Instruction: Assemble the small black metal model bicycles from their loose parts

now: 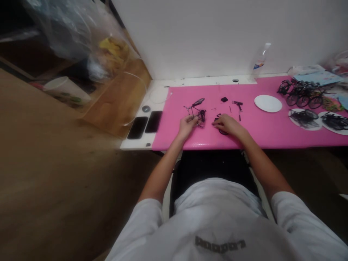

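Note:
A black miniature bicycle [198, 108] with one wheel at its far end is tilted above the pink sheet, and the fingers of my left hand [189, 125] are closed on its near side. To the right of it, my right hand [227, 124] is low over the sheet, fingers bent together around small dark parts. What exactly they grip is hidden. A black ring-like piece [223, 132], perhaps a wheel, shows partly under that palm. Beyond the right hand lie a black square piece [224, 99], a dark pistol-shaped piece [238, 104] and a few thin rods.
Several assembled miniature bicycles [299, 93] stand at the right, near plates of black parts [303, 117] and a white plate [268, 103]. A clear bottle [262, 59] is by the wall. Two phones [137, 127] lie left on the white tabletop [157, 96].

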{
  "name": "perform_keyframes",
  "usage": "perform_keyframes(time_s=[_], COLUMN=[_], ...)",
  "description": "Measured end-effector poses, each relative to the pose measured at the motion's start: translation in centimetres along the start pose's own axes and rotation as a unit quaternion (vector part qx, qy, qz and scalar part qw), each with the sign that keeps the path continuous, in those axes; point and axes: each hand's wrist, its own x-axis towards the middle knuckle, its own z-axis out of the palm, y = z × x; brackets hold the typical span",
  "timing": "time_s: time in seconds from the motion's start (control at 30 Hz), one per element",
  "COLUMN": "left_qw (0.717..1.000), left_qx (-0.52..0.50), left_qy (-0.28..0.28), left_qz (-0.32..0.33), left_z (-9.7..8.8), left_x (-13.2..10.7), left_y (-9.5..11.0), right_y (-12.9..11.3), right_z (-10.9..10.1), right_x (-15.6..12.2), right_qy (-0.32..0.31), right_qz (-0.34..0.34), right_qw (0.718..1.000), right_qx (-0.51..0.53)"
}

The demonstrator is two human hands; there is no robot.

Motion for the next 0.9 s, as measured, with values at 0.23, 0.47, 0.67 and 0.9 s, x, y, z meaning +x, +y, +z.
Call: perform_keyframes(time_s=[0.23,0.47,0.67,0.9], left_qw=[1.000,1.000,1.000,1.000], left_qx=[0.002,-0.003,-0.004,-0.004], left_qy=[0.001,-0.005,-0.010,-0.010], left_qz=[0.000,0.002,0.001,0.001], left_z=[0.0,0.0,0.1,0.2], left_x=[0.1,0.1,0.0,-0.1], left_y=[-0.1,-0.2,0.0,0.1], right_y=[0.7,0.8,0.3,0.1], right_z=[0.7,1.0,-1.4,-5.7], right_x=[0.5,0.7,-0.1,-2.2], right_qy=[-0.005,0.009,0.009,-0.101], right_qz=[-0.013,0.010,0.012,0.157], right_qw=[0.998,1.000,0.996,0.972], right_qx=[-0.053,-0.019,0.084,0.144])
